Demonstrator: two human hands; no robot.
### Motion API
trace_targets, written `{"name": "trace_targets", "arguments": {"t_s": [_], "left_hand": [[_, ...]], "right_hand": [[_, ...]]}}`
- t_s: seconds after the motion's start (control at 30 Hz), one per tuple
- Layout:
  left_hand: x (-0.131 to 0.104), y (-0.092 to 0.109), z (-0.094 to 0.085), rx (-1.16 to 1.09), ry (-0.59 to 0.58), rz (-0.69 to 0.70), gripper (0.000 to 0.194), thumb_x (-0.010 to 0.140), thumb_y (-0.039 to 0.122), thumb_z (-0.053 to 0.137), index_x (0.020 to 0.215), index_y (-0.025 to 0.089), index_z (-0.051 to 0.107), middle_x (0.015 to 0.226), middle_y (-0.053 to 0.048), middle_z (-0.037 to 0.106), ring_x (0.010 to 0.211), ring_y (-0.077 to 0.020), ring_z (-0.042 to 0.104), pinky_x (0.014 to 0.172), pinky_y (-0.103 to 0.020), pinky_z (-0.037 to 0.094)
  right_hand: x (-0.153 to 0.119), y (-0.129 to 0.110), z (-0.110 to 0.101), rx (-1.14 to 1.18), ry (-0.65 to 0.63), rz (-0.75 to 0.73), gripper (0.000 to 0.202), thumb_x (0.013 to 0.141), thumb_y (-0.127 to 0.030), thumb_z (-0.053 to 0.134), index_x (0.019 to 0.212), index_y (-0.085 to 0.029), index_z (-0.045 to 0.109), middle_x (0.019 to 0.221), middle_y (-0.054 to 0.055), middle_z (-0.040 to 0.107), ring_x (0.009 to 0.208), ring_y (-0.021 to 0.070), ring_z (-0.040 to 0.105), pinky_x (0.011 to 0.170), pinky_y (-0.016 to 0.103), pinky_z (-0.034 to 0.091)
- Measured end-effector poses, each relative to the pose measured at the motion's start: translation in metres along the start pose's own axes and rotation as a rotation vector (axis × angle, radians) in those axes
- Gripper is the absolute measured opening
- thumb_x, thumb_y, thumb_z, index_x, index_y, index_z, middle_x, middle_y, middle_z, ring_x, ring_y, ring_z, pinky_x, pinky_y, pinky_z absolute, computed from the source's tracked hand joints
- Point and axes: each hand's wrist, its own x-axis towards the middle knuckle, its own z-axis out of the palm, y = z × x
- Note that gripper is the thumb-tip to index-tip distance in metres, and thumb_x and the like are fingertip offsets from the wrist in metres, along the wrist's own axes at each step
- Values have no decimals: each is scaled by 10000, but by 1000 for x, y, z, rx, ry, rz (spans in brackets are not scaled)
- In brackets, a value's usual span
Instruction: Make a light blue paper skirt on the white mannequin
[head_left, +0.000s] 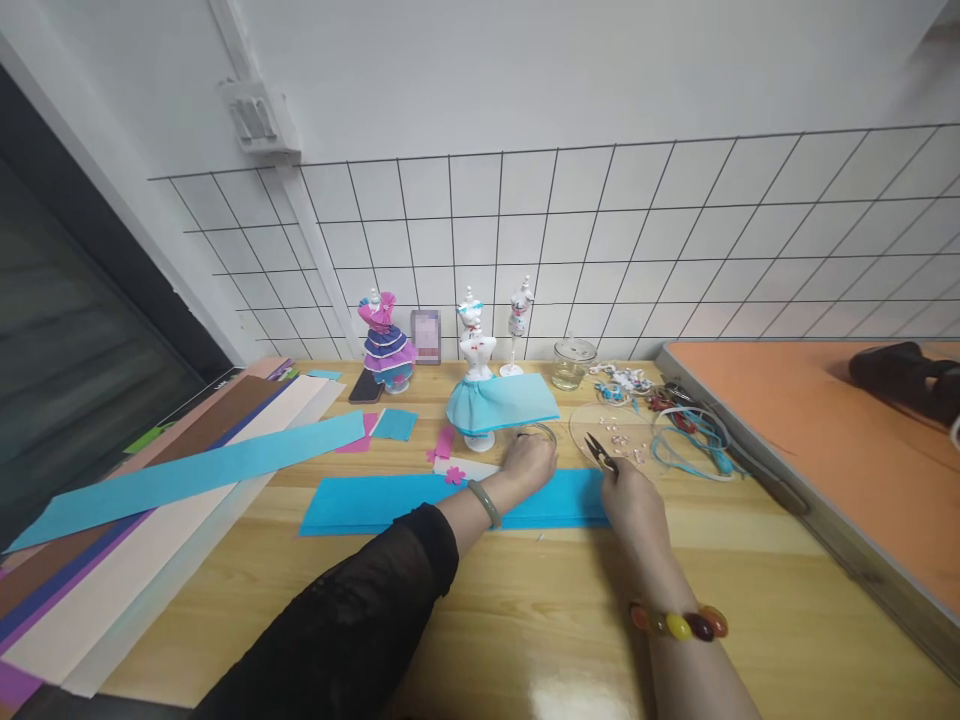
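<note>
My right hand (636, 505) grips small dark-bladed scissors (600, 453), their blades slightly apart and pointing up-left over a clear round mat. My left hand (531, 462) is closed, its fingertips mostly hidden; it touches or lies right in front of a clear ring-shaped thing (546, 430). I cannot tell whether it holds that. Just behind stands a small white dress form (477, 356) with a light-blue crepe skirt (469, 405), from which a flat flap sticks out rightward. Under both wrists lies a folded stack of bright blue paper (360, 505).
Paper strips (262, 455) lie across the left side. A pink and purple dressed form (384, 345), a bare form (519, 320) and a glass jar (571, 365) stand along the wall. Small gems and cords (694, 440) lie right, beside an orange raised surface (810, 430).
</note>
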Motion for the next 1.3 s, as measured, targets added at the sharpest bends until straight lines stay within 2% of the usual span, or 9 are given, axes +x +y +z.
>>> {"name": "trace_targets", "arguments": {"t_s": [0.2,0.37,0.5,0.6,0.73,0.83,1.0,1.1,1.3], "left_hand": [[4,-3,3,-21,18,8,296,878,334,548,818,83,693,824,-161,679,824,-254,642,781,-371,473],[-13,13,-13,3,88,103,418,917,446,470,947,70,649,914,-168,672,913,-266,627,808,-377,459],[-45,24,-37,-12,105,433,440,931,503,407,964,131,640,896,-102,688,878,-210,637,761,-307,455],[-68,14,-62,-90,290,609,345,942,421,418,932,163,646,781,-62,682,752,-161,626,690,-282,431],[-77,-29,-101,-259,728,244,183,887,352,536,825,194,605,673,-24,609,695,-145,577,730,-293,428],[-68,-64,-121,-333,917,-24,344,809,409,637,1059,185,561,962,-84,625,926,-199,580,851,-344,435],[-47,-92,-123,-546,645,-114,765,755,433,694,1400,202,353,1333,-133,517,1271,-274,442,1068,-425,317],[-37,-93,-117,-756,542,-153,728,731,400,719,1366,186,435,1314,-130,550,1252,-284,468,1056,-417,337],[-26,-91,-111,-1029,542,-183,434,704,293,725,1110,160,649,1135,-92,664,1060,-257,591,949,-368,424]], "right_hand": [[2,6,-7,104,58,13,395,895,-328,380,1078,-112,656,938,198,710,851,302,656,642,332,408],[3,9,-6,233,104,0,460,849,-444,415,1062,-119,662,913,191,713,823,312,646,641,346,415],[5,13,-7,372,120,-10,502,792,-518,456,999,-112,668,817,174,703,757,313,637,616,356,425],[5,13,-7,502,107,-17,493,765,-556,487,932,-127,666,699,119,679,658,271,625,578,336,436],[2,8,-5,656,67,-10,498,750,-600,524,894,-139,645,542,43,606,520,218,588,495,303,428],[-1,2,-3,748,33,-10,515,725,-626,562,896,-146,632,530,33,609,491,202,584,477,297,439],[-3,-5,1,840,16,-12,527,694,-651,609,881,-158,612,564,36,635,491,179,583,499,295,471],[-4,-7,3,852,20,-13,506,689,-656,617,821,-167,603,525,26,615,463,164,551,478,284,447],[-7,-9,4,848,50,-37,464,702,-639,614,740,-178,588,486,11,573,462,151,504,472,271,395]]}}
